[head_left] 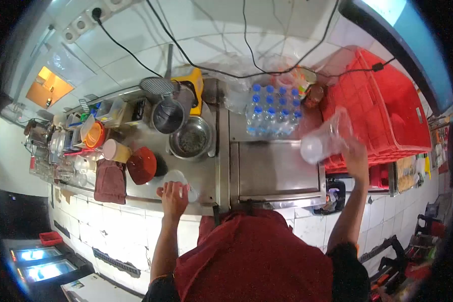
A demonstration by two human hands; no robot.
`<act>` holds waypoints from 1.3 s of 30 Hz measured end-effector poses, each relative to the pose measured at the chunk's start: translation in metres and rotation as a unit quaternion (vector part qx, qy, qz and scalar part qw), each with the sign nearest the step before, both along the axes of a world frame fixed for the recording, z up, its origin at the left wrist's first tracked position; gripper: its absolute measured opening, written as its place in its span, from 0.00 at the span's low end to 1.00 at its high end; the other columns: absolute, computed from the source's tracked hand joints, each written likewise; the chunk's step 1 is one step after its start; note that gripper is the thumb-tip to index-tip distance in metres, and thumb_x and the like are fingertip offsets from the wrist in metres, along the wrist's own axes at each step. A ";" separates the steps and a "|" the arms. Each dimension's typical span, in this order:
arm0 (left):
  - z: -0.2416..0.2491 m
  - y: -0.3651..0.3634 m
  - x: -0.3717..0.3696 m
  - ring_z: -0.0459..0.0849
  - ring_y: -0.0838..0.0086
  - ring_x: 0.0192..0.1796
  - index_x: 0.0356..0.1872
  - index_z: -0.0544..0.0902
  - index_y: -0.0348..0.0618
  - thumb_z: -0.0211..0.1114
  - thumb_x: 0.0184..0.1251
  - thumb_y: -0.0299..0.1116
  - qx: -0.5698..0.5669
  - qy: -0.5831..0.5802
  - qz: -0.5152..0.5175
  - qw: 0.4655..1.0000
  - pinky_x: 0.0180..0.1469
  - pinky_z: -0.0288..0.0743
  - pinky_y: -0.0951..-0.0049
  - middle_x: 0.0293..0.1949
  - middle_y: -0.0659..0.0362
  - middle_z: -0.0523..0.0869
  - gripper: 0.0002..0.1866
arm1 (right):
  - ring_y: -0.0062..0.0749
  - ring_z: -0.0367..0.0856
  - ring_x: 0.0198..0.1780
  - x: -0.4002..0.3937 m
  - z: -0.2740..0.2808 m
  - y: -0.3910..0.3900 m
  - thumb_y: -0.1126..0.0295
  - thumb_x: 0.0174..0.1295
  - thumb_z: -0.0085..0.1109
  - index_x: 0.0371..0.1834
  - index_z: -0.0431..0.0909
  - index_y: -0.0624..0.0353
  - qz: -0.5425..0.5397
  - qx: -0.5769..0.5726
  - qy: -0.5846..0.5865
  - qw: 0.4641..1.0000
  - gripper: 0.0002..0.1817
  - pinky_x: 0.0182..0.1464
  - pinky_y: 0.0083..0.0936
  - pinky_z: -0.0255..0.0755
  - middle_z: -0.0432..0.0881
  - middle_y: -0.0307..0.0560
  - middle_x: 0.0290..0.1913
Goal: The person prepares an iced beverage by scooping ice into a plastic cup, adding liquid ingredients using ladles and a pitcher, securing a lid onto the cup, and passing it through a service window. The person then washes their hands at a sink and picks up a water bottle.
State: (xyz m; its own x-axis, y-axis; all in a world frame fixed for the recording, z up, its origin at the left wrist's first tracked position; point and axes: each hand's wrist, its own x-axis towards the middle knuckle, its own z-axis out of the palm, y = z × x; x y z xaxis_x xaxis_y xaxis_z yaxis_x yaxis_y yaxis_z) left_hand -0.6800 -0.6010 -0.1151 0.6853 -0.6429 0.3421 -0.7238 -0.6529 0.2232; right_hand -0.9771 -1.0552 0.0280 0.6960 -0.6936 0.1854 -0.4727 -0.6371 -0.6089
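Note:
At the counter's front edge, my left hand (173, 197) has its fingers closed around a clear plastic cup (176, 177); its exact shape is hard to make out. My right hand (355, 153) is raised on the right, closed on a clear plastic bag (335, 132). A round whitish thing (312, 150) shows at the bag's left end, blurred. Left of my left hand lie a red bowl (141, 165) and a folded brown cloth (110, 181). Behind that hand stands a steel bowl (190, 138).
Blue-capped bottles (274, 111) stand packed together at the back. A red crate (377, 108) rises on the right beside my right hand. A dark saucepan (168, 116), a yellow device (192, 86) and several containers (113, 113) occupy the left counter. Black cables (214, 69) hang along the wall.

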 end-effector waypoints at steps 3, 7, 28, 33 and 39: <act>0.001 0.010 0.000 0.79 0.62 0.43 0.36 0.78 0.47 0.70 0.58 0.36 -0.004 0.028 -0.028 0.999 0.50 0.61 0.54 0.35 0.59 0.81 0.11 | 0.35 0.83 0.40 -0.017 -0.002 0.050 0.74 0.62 0.61 0.39 0.82 0.67 0.021 0.081 -0.072 0.994 0.07 0.45 0.28 0.74 0.85 0.53 0.37; 0.015 0.018 0.005 0.80 0.60 0.45 0.38 0.78 0.46 0.69 0.57 0.36 -0.006 0.098 -0.066 0.993 0.51 0.61 0.53 0.37 0.57 0.82 0.11 | 0.34 0.82 0.42 -0.016 0.015 0.127 0.75 0.59 0.64 0.37 0.82 0.66 -0.001 0.165 -0.130 0.978 0.06 0.47 0.26 0.73 0.85 0.49 0.39; -0.013 0.053 0.028 0.76 0.62 0.53 0.39 0.82 0.49 0.65 0.56 0.34 -0.007 0.011 -0.266 0.964 0.57 0.60 0.50 0.45 0.58 0.78 0.10 | 0.36 0.82 0.38 0.041 0.077 0.325 0.69 0.49 0.73 0.24 0.80 0.55 0.347 0.052 -0.106 0.931 0.09 0.38 0.30 0.73 0.84 0.42 0.34; -0.017 0.042 0.032 0.76 0.62 0.54 0.38 0.82 0.48 0.64 0.55 0.34 0.004 0.012 -0.274 0.962 0.58 0.60 0.50 0.45 0.57 0.78 0.09 | 0.37 0.83 0.39 0.043 0.068 0.351 0.71 0.48 0.73 0.25 0.79 0.55 0.319 0.061 -0.134 0.936 0.08 0.38 0.30 0.73 0.83 0.43 0.33; 0.000 0.044 0.025 0.75 0.59 0.58 0.47 0.81 0.46 0.67 0.55 0.38 -0.016 0.030 -0.287 0.957 0.60 0.61 0.49 0.52 0.54 0.78 0.18 | 0.38 0.83 0.38 0.040 0.068 0.361 0.73 0.51 0.70 0.27 0.80 0.57 0.329 0.036 -0.136 0.934 0.06 0.37 0.29 0.73 0.84 0.45 0.33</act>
